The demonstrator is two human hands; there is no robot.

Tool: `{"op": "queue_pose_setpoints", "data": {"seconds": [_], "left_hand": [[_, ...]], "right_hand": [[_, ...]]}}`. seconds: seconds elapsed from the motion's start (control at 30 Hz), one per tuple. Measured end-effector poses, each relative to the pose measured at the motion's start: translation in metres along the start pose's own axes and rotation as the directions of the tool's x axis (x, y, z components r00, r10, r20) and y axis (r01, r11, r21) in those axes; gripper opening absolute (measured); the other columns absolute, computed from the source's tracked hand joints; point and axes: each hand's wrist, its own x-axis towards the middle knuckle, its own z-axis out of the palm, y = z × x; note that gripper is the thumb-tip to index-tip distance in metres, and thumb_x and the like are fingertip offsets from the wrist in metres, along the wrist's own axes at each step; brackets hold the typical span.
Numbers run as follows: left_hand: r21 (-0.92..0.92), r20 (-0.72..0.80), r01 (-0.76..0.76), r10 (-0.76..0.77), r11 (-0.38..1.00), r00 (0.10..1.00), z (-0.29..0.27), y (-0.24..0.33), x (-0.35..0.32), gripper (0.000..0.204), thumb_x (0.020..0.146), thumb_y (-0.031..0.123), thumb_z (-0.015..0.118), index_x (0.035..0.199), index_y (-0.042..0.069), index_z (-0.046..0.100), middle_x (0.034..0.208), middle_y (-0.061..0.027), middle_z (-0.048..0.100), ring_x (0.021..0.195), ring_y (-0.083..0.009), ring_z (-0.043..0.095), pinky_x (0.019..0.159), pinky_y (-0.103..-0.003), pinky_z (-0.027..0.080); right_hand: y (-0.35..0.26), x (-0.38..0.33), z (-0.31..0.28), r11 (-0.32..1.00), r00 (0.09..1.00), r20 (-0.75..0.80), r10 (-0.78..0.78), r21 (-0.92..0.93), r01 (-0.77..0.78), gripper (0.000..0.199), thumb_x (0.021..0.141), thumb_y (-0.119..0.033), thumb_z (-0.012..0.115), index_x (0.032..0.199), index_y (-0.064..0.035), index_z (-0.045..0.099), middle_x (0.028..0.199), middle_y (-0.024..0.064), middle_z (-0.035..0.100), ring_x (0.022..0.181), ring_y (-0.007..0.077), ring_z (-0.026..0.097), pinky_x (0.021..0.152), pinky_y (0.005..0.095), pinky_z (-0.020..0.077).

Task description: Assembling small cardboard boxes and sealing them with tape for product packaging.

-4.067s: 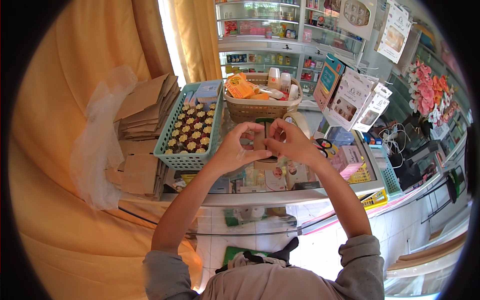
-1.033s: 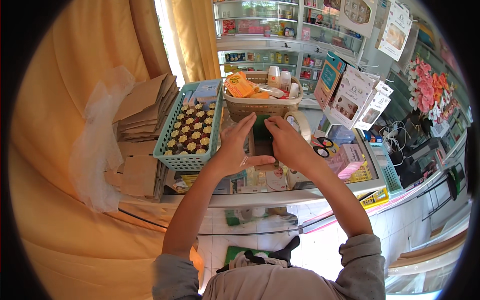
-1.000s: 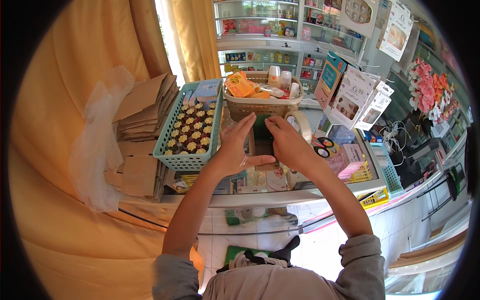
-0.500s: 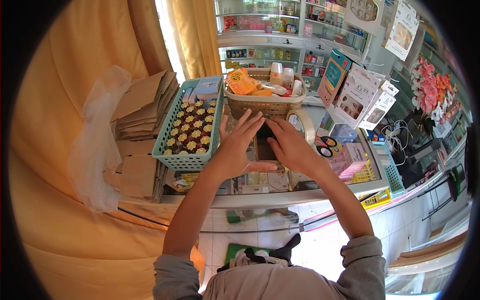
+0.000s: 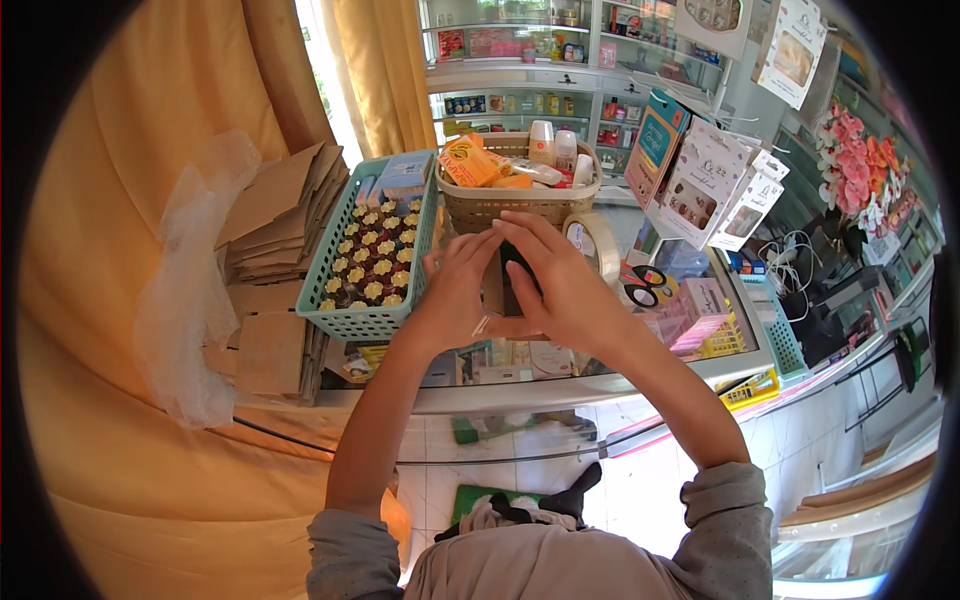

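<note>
Over the glass counter, my left hand (image 5: pixel 458 290) and my right hand (image 5: pixel 565 295) meet around a small brown cardboard box (image 5: pixel 493 285), seen only in part between them. Its dark inside shows in the gap. The fingers of my left hand lie close together along the left side, its thumb reaching across the near side. My right hand curves over from the right, fingertips touching those of the left at the far end. Just behind my right hand stands a roll of tape (image 5: pixel 597 248). How firmly each hand grips the box is partly hidden.
At left are a teal basket (image 5: pixel 350 322) of gold-flower-topped items and flattened cardboard pieces (image 5: pixel 270 335). A tan basket (image 5: pixel 520 208) of toiletries stands behind. Scissors (image 5: pixel 645 287), pink boxes (image 5: pixel 692 315) and hanging packs (image 5: pixel 705 180) are to the right.
Both hands have shifted a little left. My left fingers have drawn together from a wider spread, and my right fingers have come across to meet them. The view has shifted slightly.
</note>
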Motion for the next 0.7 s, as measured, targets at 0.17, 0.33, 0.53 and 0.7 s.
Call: {"op": "queue_pose_setpoints", "data": {"seconds": [0.17, 0.33, 0.53, 0.7], "left_hand": [[0.01, -0.005, -0.026, 0.026, 1.0, 1.0, 0.0, 0.001, 0.001, 0.115, 0.049, 0.055, 0.086, 0.139, 0.001, 0.038, 0.136, -0.0155, 0.046, 0.128, -0.0297, 0.041, 0.103, -0.044, 0.023], [-0.045, 0.019, 0.034, -0.034, 0.998, 0.999, -0.002, 0.01, -0.001, 0.12, 0.05, 0.059, 0.085, 0.14, -0.003, 0.035, 0.141, -0.0182, 0.041, 0.132, -0.0309, 0.037, 0.106, -0.045, 0.02], [-0.053, 0.118, 0.084, -0.078, 0.995, 0.99, 0.0, 0.008, -0.002, 0.12, 0.055, 0.061, 0.081, 0.142, -0.005, 0.03, 0.145, -0.0205, 0.035, 0.135, -0.032, 0.032, 0.108, -0.046, 0.017], [-0.033, 0.137, 0.059, -0.054, 0.998, 0.989, 0.007, -0.002, -0.006, 0.124, 0.057, 0.064, 0.079, 0.144, -0.005, 0.024, 0.147, -0.0219, 0.031, 0.138, -0.0323, 0.029, 0.109, -0.049, 0.016]], "right_hand": [[0.016, 0.001, 0.019, 0.99, 0.983, 0.14, 0.118, -0.088, -0.107, 0.047, 0.092, -0.016, 0.051, 0.134, 0.0033, 0.04, 0.137, 0.026, 0.041, 0.124, 0.0416, 0.044, 0.104, 0.0431, 0.0373], [0.036, -0.015, 0.021, 0.979, 0.963, 0.181, 0.2, -0.088, -0.186, 0.051, 0.095, -0.023, 0.049, 0.138, 0.0023, 0.036, 0.141, 0.0272, 0.036, 0.129, 0.0419, 0.038, 0.108, 0.0432, 0.0321], [0.04, -0.025, 0.021, 0.973, 0.961, 0.168, 0.218, 0.042, -0.228, 0.063, 0.094, -0.029, 0.052, 0.143, 0.0011, 0.028, 0.147, 0.0265, 0.028, 0.136, 0.0406, 0.029, 0.111, 0.0433, 0.0262], [0.04, -0.026, 0.023, 0.982, 0.968, 0.177, 0.18, 0.027, -0.187, 0.077, 0.09, -0.038, 0.058, 0.145, 0.0011, 0.022, 0.145, 0.0263, 0.031, 0.134, 0.0405, 0.031, 0.11, 0.0438, 0.027]]}}
